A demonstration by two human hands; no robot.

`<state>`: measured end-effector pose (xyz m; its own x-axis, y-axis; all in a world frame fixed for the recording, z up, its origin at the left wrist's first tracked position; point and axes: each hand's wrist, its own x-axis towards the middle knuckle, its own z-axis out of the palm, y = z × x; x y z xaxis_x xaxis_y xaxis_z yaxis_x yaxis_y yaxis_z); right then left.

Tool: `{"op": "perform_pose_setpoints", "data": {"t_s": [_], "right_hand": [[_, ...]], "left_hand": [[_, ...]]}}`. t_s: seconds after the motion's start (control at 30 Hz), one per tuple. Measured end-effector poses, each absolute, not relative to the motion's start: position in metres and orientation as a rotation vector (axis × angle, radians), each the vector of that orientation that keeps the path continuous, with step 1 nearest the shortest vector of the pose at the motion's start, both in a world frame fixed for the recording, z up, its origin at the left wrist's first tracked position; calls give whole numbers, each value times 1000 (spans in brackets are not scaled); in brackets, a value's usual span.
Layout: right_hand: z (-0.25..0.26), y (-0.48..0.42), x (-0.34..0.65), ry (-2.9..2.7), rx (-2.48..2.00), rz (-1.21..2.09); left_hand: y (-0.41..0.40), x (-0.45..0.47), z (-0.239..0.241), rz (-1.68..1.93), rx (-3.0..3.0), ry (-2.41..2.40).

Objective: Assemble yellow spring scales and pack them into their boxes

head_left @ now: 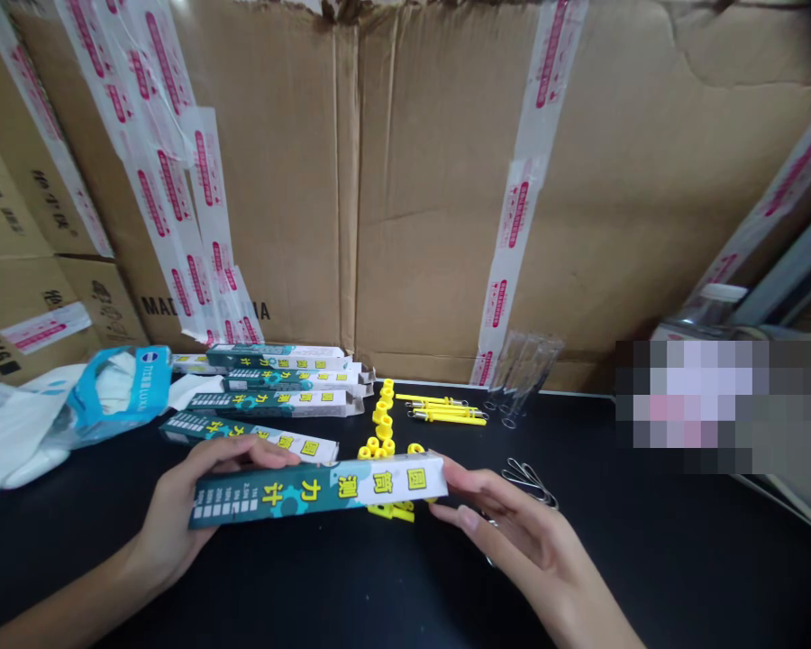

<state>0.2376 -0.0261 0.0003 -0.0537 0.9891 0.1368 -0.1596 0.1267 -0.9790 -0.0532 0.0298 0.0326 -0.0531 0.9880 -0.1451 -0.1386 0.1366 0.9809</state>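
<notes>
Left grip (172, 514) around carton (317, 491), contents hidden; right grip (531, 536) at end.

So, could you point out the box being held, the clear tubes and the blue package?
Held box (319, 491), head view: middle of its printed side.
Clear tubes (523, 377), head view: wall, about halfway along.
Blue package (118, 395), head view: middle of its front.

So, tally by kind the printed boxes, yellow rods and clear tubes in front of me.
Printed boxes: at least 5, counting the one in your left hand
Yellow rods: at least 3
Clear tubes: at least 3
Total: at least 11; overlaps hide the exact numbers.
</notes>
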Motion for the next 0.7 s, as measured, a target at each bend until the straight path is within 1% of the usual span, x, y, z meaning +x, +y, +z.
{"op": "perform_pose_setpoints", "data": {"t_s": [0.3, 0.43, 0.57, 0.63, 0.7], "right_hand": [[7, -21, 236, -1139, -1048, 1164], [11, -25, 237, -1239, -1094, 1087], [10, -25, 243, -1293, -1031, 1098], [10, -25, 248, -1497, -998, 954], [13, -26, 253, -1839, -920, 674]], "left_hand": [[33, -57, 26, 1080, 944, 1115], [33, -57, 29, 1020, 906, 1021], [32, -60, 31, 951, 921, 915], [32, -63, 32, 940, 958, 903], [33, -65, 33, 933, 1025, 896]]}}
